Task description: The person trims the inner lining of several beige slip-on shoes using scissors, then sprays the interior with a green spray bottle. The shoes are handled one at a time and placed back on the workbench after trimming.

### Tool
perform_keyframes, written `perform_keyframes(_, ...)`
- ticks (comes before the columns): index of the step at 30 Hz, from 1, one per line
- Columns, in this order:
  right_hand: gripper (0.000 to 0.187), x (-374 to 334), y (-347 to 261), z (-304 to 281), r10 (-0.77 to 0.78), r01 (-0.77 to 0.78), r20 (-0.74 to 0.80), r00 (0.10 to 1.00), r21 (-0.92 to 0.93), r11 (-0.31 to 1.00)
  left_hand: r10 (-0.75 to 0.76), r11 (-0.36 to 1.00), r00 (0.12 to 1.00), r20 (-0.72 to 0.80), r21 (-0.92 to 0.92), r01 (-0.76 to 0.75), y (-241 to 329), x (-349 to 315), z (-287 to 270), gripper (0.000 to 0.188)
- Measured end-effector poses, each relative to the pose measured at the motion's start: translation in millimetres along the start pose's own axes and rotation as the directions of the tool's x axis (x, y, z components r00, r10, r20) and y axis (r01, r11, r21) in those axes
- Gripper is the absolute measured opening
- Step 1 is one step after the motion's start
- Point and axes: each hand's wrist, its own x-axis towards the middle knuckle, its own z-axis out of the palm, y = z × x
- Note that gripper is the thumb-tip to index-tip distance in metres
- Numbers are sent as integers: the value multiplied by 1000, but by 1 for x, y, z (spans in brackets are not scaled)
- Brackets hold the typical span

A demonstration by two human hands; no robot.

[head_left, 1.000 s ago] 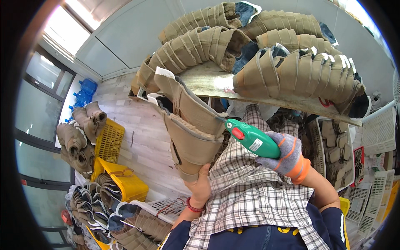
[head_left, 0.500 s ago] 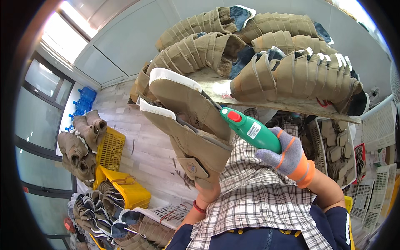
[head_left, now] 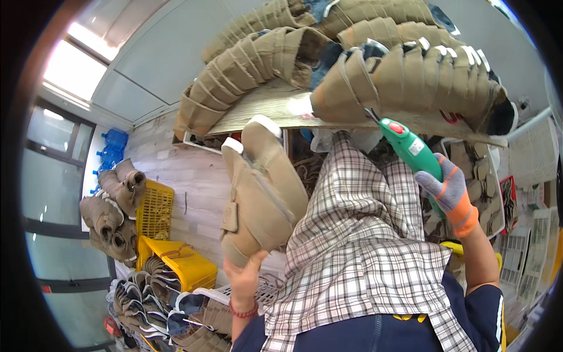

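Note:
My left hand point(head_left: 243, 278), bare and with a red bracelet at the wrist, grips a pair of tan shoe uppers point(head_left: 261, 205) by the lower end. Their white-edged ends point away from me, and a small tab shows on the side. In a grey and orange glove, my right hand point(head_left: 451, 190) is wrapped round a green handheld power tool point(head_left: 410, 149) with a red button. The tool's thin dark tip points up and left, toward the stacked uppers on the wooden board, well apart from the pair in my left hand. Whether the tip touches anything, I cannot tell.
Nested rows of tan uppers point(head_left: 246, 79) lie on a wooden board point(head_left: 258, 114) ahead. Yellow baskets point(head_left: 193, 267) and more uppers point(head_left: 120, 193) stand at left. A checked apron point(head_left: 352, 258) covers my lap. A white crate point(head_left: 495, 217) of pieces is at right.
The tool has moved from the uppers' opening up and to the right with my right hand. My left hand has lowered and turned the pair, moving it left, away from the tool.

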Motion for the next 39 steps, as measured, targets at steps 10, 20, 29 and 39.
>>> perform_keyframes(10,31,-49,42,-50,124,-110,-289,949,62,992,163,793,641,750,287,-538,53,32,87,21)
perform_keyframes(20,52,-47,34,-28,-365,310,-197,910,-263,914,-81,553,978,191,-808,203,88,81,27,23)
perform_keyframes(29,70,-5,-7,-11,-870,736,165,465,-618,276,-192,370,965,177,-898,238,44,111,19,31)
perform_keyframes(39,73,5,-6,-3,-869,795,246,430,-559,236,-67,186,933,354,-914,360,22,112,16,30)
